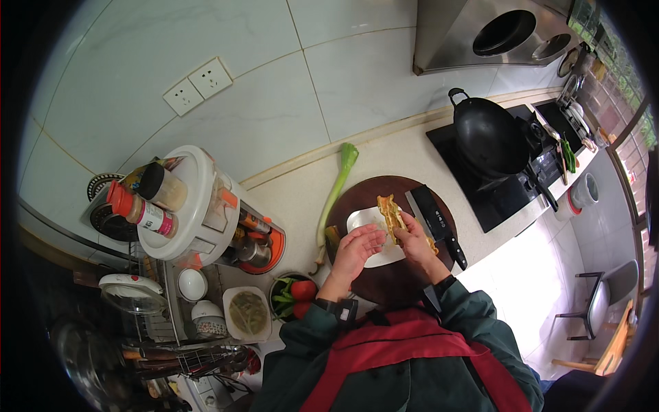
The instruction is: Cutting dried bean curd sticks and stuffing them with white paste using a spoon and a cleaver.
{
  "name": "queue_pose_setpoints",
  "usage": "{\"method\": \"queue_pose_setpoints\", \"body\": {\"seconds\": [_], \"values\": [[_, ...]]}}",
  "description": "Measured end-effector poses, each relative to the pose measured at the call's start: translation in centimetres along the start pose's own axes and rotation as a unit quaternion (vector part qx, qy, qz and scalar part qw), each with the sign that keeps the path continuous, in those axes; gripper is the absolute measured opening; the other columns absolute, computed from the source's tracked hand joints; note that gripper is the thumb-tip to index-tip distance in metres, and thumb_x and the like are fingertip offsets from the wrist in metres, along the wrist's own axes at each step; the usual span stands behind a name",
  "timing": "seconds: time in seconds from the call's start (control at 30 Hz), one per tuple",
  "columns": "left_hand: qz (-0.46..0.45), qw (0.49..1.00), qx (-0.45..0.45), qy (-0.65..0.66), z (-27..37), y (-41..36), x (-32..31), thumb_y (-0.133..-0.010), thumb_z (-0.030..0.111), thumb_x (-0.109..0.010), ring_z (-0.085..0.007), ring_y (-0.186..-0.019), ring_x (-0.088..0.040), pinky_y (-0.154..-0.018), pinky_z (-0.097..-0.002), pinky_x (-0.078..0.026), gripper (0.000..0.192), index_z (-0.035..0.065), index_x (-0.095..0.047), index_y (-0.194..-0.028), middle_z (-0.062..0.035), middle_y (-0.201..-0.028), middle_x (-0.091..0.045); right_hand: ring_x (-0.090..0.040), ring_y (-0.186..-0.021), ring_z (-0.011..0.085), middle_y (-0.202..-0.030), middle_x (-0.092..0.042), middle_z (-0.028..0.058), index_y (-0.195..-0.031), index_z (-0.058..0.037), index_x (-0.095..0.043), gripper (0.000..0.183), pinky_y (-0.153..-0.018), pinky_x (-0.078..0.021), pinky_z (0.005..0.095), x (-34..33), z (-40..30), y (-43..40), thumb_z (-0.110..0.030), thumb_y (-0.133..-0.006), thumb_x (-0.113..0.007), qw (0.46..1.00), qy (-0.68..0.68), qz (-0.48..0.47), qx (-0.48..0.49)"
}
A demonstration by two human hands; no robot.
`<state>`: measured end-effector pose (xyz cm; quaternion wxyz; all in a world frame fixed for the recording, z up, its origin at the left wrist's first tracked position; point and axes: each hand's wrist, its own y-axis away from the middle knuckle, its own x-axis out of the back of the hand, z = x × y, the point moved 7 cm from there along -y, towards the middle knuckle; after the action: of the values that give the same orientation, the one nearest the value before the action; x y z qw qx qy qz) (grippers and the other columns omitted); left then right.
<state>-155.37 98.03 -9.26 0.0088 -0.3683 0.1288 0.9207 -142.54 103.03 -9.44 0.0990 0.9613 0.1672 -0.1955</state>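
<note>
My right hand (416, 242) grips a long yellow-orange piece of food (391, 216) with ragged edges; its exact kind is unclear. The piece is held tilted above a white plate (360, 219). Over the plate's left part, my left hand (359, 251) has its palm turned up and its fingers apart, with nothing seen in it. A round dark-brown cutting board (381, 288) lies under the plate. To the right of my right hand, a cleaver (430, 211) with a black handle rests on the board. More yellow food (432, 246) shows beside my right hand, partly hidden.
A long leek (337, 188) lies left of the board. Nearby stand a bowl with tomatoes (304, 291) and green peppers, and a plastic tub (247, 314) of greens. A white seasoning rack (180, 206) is at left. At right, a black wok (489, 136) sits on the hob (481, 206).
</note>
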Motion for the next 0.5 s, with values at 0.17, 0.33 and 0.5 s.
{"method": "queue_pose_setpoints", "body": {"seconds": [0.17,0.33,0.5], "values": [[0.009,0.996,0.024,-0.091,-1.3,-0.5,2.1,-0.090,0.017,-0.041,-0.0146,-0.081,-0.057,-0.071,-0.0262,-0.044,0.026,0.0028,-0.052,-0.109,-0.0111,-0.096,-0.062,-0.050,-0.074,0.0057,-0.093,-0.055,-0.0015,-0.120,-0.0025,-0.045,0.040,-0.061,-0.0389,0.0175,-0.6,-0.2,0.6,0.002,-0.080,-0.047,0.999,-0.049,-0.006,-0.008],[0.098,0.940,-0.126,-0.302,0.1,-1.1,1.6,-0.087,0.018,-0.050,-0.0103,-0.069,-0.054,-0.063,-0.0206,-0.041,0.024,0.0010,-0.053,-0.104,-0.0053,-0.078,-0.063,-0.050,-0.073,0.0061,-0.092,-0.056,-0.0010,-0.118,-0.0033,-0.046,0.039,-0.061,-0.0389,0.0180,1.0,1.0,0.0,0.001,-0.080,-0.048,0.999,-0.039,0.029,-0.006],[0.038,0.875,-0.050,-0.481,-0.5,-0.3,-0.2,-0.072,0.017,-0.067,-0.0138,-0.080,-0.052,-0.071,-0.0258,-0.042,0.035,0.0049,-0.053,-0.102,-0.0071,-0.085,-0.060,-0.052,-0.079,0.0084,-0.096,-0.057,0.0015,-0.114,-0.0023,-0.050,0.035,-0.068,-0.0416,0.0197,4.8,0.6,-2.1,0.001,-0.079,-0.047,0.989,0.144,0.028,-0.015]]}}
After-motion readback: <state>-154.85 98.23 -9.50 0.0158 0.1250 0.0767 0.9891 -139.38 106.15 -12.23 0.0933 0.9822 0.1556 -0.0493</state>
